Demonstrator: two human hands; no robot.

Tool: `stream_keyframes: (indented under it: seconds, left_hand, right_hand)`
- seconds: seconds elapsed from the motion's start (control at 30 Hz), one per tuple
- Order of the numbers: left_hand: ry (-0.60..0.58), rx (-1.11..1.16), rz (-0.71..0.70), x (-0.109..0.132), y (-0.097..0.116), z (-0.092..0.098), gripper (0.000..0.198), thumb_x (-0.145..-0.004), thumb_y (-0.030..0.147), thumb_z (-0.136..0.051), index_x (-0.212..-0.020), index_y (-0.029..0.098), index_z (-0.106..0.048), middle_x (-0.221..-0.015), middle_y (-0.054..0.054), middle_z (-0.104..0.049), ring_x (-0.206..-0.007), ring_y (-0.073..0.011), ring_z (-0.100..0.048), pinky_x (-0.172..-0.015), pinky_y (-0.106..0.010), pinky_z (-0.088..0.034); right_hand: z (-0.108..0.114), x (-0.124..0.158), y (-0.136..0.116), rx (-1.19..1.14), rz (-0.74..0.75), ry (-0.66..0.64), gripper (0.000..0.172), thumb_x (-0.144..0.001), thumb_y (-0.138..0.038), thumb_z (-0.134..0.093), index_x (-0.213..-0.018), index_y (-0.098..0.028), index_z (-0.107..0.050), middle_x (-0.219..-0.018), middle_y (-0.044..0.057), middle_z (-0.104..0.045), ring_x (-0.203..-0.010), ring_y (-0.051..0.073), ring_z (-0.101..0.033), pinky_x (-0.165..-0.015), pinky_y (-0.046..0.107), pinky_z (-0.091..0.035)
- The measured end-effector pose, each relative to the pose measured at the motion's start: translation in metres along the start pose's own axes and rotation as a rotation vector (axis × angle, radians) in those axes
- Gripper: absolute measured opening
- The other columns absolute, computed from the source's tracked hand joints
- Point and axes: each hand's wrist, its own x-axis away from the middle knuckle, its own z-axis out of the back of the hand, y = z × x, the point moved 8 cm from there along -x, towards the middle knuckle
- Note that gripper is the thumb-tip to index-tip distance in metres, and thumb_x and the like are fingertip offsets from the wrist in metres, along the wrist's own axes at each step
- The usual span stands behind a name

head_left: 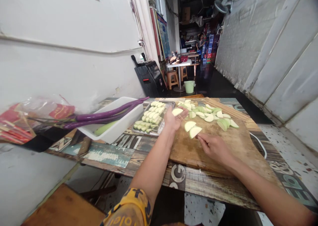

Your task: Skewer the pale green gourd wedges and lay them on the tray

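My left hand (pixel 173 119) is palm up at the left edge of the wooden cutting board (pixel 211 151), its fingers stretched under a half-round squash slice (pixel 177 112) with white flesh and pale green skin. Thin sticks, looking like bamboo skewers (pixel 183 123), show by its fingers. Over the board, my right hand (pixel 211 146) pinches the edge of another squash slice (pixel 195 132); one more slice (pixel 190 126) overlaps it. Whether a skewer runs through these two is unclear. Loose slices (pixel 209 118) are strewn across the board's far side.
Left of the board, a tray (pixel 170 104) carries rows of slices. Beside it, a white bin (pixel 113 138) contains long purple eggplants (pixel 109 113) and a pale green vegetable (pixel 105 128). Bamboo skewers (pixel 231 112) lie at the board's far right. A person (pixel 200 42) is in the background.
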Motion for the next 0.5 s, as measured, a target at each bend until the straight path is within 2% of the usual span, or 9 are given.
stream_keyframes:
  seconds: [0.23,0.5]
  left_hand:
    - [-0.061,-0.078,0.032,0.0049,-0.0012,-0.0064,0.027,-0.079,0.035,-0.048,-0.078,0.009,-0.056,-0.069,-0.011,-0.065,-0.071,-0.0215,-0.066,-0.076,-0.037,-0.050]
    - [-0.090,-0.065,0.000,0.0081,0.0001,-0.0099,0.019,-0.078,0.027,-0.056,-0.089,0.012,-0.053,-0.092,-0.014,-0.065,-0.088,-0.0248,-0.064,-0.081,-0.042,-0.049]
  right_hand:
    - [-0.0010,0.0002,0.0020,0.025,0.011,0.031,0.029,-0.086,-0.023,-0.034,-0.079,-0.015,-0.061,-0.062,0.005,-0.061,-0.053,0.014,-0.052,-0.053,0.024,-0.031]
    - [0.0012,0.0012,0.0081,0.036,-0.015,0.101,0.029,-0.086,-0.022,-0.035,-0.087,-0.015,-0.062,-0.064,0.005,-0.064,-0.052,0.014,-0.054,-0.052,0.023,-0.033]
